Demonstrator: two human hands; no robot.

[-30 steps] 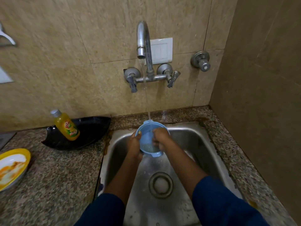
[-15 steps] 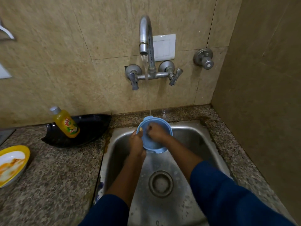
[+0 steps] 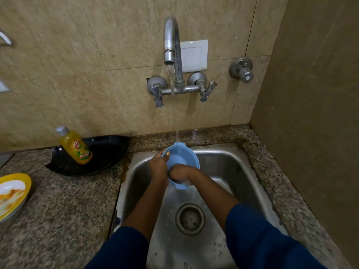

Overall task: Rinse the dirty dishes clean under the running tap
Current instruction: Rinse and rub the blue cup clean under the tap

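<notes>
A light blue plastic bowl point(image 3: 182, 156) is held over the steel sink point(image 3: 225, 167), tilted toward me. Water runs from the wall tap point(image 3: 171, 41) in a thin stream point(image 3: 176, 123) onto the bowl's far rim. My left hand point(image 3: 158, 168) grips the bowl's left side, with the thumb on the rim. My right hand point(image 3: 181, 171) lies over the near rim, and its fingers curl down into the bowl, where they are hidden. A dirty yellow plate point(image 3: 11, 193) with orange smears lies on the counter at the far left.
A yellow dish-soap bottle point(image 3: 74, 146) leans in a black tray point(image 3: 108, 154) left of the sink. The drain point(image 3: 190, 218) sits in the sink floor below my arms. A valve knob point(image 3: 242, 71) juts from the back wall, and a side wall closes in on the right.
My right hand has slid from the bowl's right rim, across the inside, to its near rim. My left hand has kept its grip. The bowl has stayed under the stream.
</notes>
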